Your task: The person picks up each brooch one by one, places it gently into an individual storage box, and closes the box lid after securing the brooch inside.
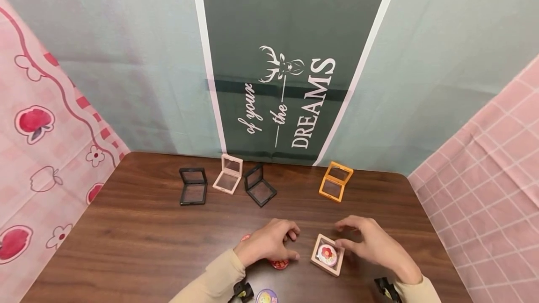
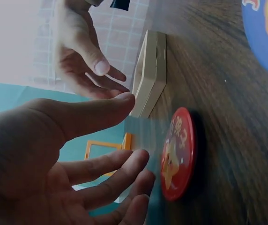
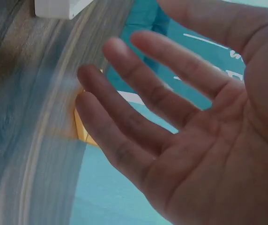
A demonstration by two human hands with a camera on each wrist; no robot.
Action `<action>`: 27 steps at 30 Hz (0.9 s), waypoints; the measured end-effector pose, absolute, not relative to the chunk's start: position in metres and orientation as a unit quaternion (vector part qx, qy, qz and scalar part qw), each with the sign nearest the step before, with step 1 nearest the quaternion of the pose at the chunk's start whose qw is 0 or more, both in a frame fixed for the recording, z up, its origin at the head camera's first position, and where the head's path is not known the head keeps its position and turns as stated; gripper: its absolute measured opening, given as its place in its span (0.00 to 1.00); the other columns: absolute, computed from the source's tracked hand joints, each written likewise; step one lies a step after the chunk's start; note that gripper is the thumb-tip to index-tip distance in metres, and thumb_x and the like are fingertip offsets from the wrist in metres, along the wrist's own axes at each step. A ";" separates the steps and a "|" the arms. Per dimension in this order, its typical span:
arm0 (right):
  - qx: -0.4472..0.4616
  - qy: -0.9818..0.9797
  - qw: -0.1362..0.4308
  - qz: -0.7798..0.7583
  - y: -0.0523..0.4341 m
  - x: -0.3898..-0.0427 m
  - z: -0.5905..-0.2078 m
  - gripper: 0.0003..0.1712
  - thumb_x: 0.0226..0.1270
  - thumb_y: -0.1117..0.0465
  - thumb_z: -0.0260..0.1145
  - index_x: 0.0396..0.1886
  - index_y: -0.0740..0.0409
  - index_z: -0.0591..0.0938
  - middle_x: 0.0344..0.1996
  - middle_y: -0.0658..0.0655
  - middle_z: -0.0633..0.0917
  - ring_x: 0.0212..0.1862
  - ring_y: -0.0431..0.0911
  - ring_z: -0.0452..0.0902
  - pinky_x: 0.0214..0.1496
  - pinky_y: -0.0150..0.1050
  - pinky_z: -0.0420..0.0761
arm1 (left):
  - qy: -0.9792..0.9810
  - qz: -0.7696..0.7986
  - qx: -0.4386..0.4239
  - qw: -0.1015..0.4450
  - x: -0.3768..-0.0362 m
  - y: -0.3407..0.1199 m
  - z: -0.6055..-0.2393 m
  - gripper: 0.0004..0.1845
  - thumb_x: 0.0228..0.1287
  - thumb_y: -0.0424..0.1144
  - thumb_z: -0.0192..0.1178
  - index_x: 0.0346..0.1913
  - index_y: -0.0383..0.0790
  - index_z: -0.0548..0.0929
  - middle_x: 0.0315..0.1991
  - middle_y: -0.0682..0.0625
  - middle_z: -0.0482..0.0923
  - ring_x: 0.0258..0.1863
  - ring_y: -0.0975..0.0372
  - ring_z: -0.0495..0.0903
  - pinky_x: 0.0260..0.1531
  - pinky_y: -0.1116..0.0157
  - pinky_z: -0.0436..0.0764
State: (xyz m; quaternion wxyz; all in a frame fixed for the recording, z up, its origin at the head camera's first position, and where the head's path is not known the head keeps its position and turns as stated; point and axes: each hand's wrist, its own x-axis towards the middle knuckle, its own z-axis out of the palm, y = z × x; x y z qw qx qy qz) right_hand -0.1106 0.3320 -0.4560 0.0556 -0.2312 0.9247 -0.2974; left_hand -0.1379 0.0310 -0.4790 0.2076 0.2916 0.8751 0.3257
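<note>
Hands (image 1: 269, 243) (image 1: 371, 243) loosely spread, beige case (image 1: 324, 268) between

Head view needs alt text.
A person's left hand and right hand flank a closed beige case holding a red-flower badge on a brown table. The left hand partly hides a red badge. Farther back, all open, left to right: a black case, a pink case, another black case and an orange case.

Left hand (image 1: 269, 241): thumb apart, fingers loosely bent. Right hand (image 1: 372, 243): fingers slightly spread, gently bent. Palms turned inward.
</note>
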 end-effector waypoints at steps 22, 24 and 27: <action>0.020 0.931 0.005 -0.364 0.347 -0.178 -0.472 0.34 0.74 0.55 0.74 0.66 0.72 0.70 0.57 0.74 0.82 0.53 0.63 0.88 0.49 0.49 0.86 | 0.909 0.229 0.311 0.153 -0.124 0.004 -0.471 0.21 0.55 0.50 0.82 0.49 0.49 0.87 0.45 0.59 0.82 0.50 0.63 0.81 0.54 0.65 0.81; 0.033 0.927 0.015 -0.373 0.348 -0.184 -0.474 0.39 0.75 0.53 0.72 0.71 0.73 0.67 0.61 0.75 0.79 0.57 0.66 0.86 0.50 0.49 0.87 | 0.910 0.222 0.316 0.149 -0.125 0.004 -0.472 0.20 0.55 0.50 0.82 0.48 0.50 0.88 0.44 0.59 0.83 0.50 0.63 0.81 0.54 0.65 0.81; 0.045 0.922 0.032 -0.383 0.351 -0.193 -0.477 0.43 0.77 0.53 0.70 0.76 0.74 0.61 0.67 0.77 0.74 0.63 0.69 0.82 0.51 0.49 0.88 | 0.912 0.209 0.321 0.148 -0.125 0.004 -0.473 0.19 0.54 0.48 0.82 0.47 0.51 0.88 0.44 0.60 0.82 0.50 0.64 0.81 0.55 0.66 0.80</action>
